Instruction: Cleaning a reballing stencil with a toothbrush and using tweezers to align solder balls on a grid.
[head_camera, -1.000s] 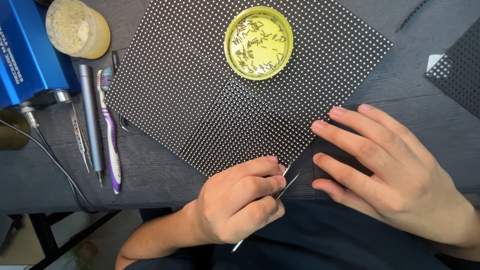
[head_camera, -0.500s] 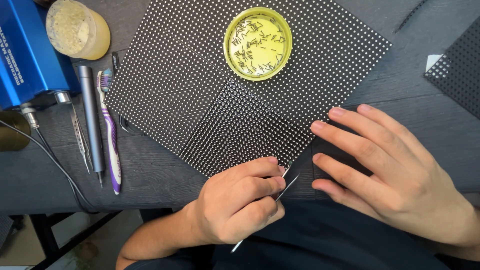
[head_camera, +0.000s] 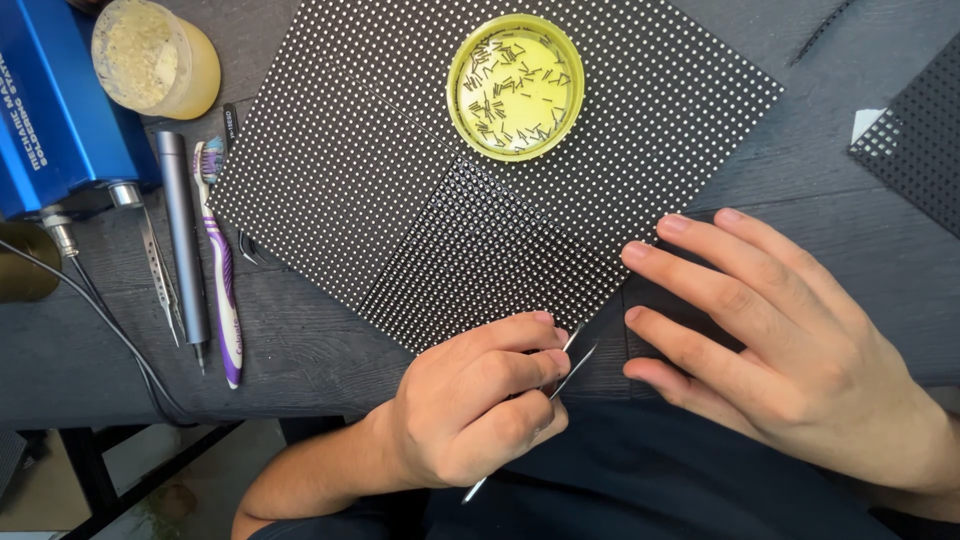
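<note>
Nearest item: our left hand (head_camera: 470, 410), fingers curled tight round a pair of tweezers (head_camera: 560, 370). The tips reach the near corner of the dotted panel (head_camera: 420, 200); the tail end sticks out below the palm.

Beside it: our right hand (head_camera: 780, 340), open and flat, fingers spread, holding nothing. Fingertips rest on the panel's near right edge, the palm on the bench (head_camera: 300, 350). The wrist is cut off at the lower right.

Next: the dotted panel, black with rows of pale dots, lying flat and turned cornerwise on the dark bench. One square section near the hands looks darker than the rest.

On the panel's far part: a yellow lid (head_camera: 516, 86) lying open side up, holding many small dark pins; we cannot make out their exact kind.

Left of the panel, side by side: a purple and white toothbrush (head_camera: 222, 290), a grey pen-shaped tool (head_camera: 183, 240) and a second pair of tweezers (head_camera: 160, 270), thin and hard to see.

Far left: a blue box (head_camera: 50, 110), cut off by the frame, with a cable (head_camera: 90, 310) running from it, and a yellowish jar (head_camera: 160, 58).

Far right: another dotted panel (head_camera: 915, 140), only partly in view.
</note>
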